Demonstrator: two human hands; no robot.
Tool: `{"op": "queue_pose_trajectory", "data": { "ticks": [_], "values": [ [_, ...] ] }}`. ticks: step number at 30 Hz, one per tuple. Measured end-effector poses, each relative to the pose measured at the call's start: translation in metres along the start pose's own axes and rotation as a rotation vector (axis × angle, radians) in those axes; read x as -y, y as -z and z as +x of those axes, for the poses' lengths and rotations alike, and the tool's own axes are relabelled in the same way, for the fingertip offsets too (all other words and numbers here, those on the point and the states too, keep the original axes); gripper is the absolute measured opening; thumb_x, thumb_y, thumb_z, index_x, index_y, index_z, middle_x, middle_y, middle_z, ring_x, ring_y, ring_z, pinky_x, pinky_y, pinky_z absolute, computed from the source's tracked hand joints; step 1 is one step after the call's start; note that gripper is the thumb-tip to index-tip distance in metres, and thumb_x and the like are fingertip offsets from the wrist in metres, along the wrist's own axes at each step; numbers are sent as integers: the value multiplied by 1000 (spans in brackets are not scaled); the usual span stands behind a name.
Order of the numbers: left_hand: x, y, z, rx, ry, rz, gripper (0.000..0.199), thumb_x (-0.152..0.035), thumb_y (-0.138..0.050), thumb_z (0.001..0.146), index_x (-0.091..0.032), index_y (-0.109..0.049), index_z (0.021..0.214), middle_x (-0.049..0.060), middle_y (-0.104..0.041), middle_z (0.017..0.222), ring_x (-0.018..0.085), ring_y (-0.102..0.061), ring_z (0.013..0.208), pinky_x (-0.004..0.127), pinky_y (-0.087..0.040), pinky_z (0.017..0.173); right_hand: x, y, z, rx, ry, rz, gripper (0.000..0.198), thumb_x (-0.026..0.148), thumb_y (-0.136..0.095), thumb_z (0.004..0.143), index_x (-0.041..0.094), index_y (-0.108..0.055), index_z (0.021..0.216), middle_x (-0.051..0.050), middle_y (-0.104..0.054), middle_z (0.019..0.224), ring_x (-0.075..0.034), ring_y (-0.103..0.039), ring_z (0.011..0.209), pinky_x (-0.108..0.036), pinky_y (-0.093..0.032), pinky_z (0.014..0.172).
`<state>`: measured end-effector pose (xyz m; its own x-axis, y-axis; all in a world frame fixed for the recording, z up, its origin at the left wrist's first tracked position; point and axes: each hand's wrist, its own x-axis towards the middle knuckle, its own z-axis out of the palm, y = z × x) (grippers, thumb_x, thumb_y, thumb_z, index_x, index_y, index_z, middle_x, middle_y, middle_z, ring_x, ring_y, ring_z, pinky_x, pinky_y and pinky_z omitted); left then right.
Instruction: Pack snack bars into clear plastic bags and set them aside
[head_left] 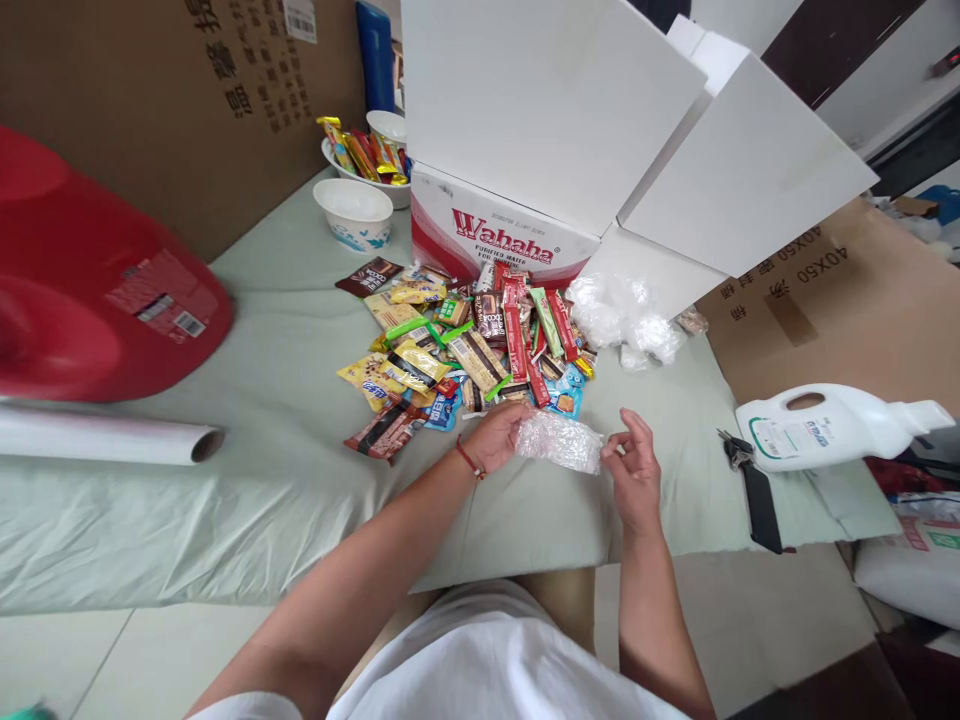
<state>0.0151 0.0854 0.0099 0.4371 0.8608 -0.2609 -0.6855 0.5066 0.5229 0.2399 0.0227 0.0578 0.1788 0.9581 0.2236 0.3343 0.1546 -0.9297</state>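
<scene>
A flat strip of crinkled clear plastic, by its look bubble wrap [559, 442], is stretched between my two hands above the table's near edge. My left hand [498, 436], with a red string bracelet at the wrist, is closed on its left end. At the right end my right hand [632, 468] pinches the corner between thumb and forefinger, its other fingers raised. Just beyond lies a heap of wrapped snacks [477, 360]: biscuits, cocoa packs and red stick packets. Crumpled clear plastic [628, 318] is piled to the heap's right.
Behind the snacks stands an open white Wahaha carton [505, 232]. A paper bowl [353, 213] and a fuller snack bowl [367, 160] are at back left. A red jug [97, 290] and a white roll [105, 433] lie left; a white bottle [832, 428] and keys [741, 452] lie right.
</scene>
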Motion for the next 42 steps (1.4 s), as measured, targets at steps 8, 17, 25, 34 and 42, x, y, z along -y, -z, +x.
{"op": "queue_pose_trajectory", "data": {
  "ticks": [8, 17, 25, 34, 42],
  "values": [
    [-3, 5, 3, -31, 9, 4, 18, -33, -75, 75, -17, -69, 80, 8, -79, 92, 18, -71, 75, 28, -56, 65, -1, -6, -8, 140, 2, -139, 15, 38, -68, 93, 29, -80, 97, -3, -69, 88, -19, -61, 77, -33, -49, 71],
    [-2, 3, 3, -48, -4, -4, 22, -32, -77, 71, -15, -68, 80, 9, -80, 93, 17, -70, 73, 27, -56, 62, 15, 3, -10, 123, 100, -42, 34, 31, -73, 90, 37, -75, 123, -7, -58, 135, -15, -56, 79, -34, -51, 74],
    [-6, 1, 1, -73, 18, -61, 10, -24, -73, 74, -14, -68, 74, 7, -77, 81, 11, -65, 59, 19, -45, 47, 14, -8, -12, 148, 80, -122, 13, 37, -72, 91, 26, -79, 94, -4, -67, 86, -18, -59, 76, -29, -46, 65],
    [-12, -6, -5, -25, 34, -124, 28, -35, -79, 78, -17, -57, 76, 0, -63, 68, 9, -61, 54, 14, -28, 37, 21, -34, -13, -108, -373, 412, 37, 48, -88, 72, 22, -63, 82, 8, -46, 63, -5, -30, 48, -20, -25, 44],
    [-5, -13, -11, 124, -41, 106, 53, -55, -89, 67, -18, -60, 90, -2, -62, 75, 5, -50, 48, 18, -16, 39, 24, -46, -10, -143, -460, 455, 48, 52, -89, 69, 22, -53, 78, 10, -42, 64, -4, -24, 47, -19, -20, 42]
  ]
}}
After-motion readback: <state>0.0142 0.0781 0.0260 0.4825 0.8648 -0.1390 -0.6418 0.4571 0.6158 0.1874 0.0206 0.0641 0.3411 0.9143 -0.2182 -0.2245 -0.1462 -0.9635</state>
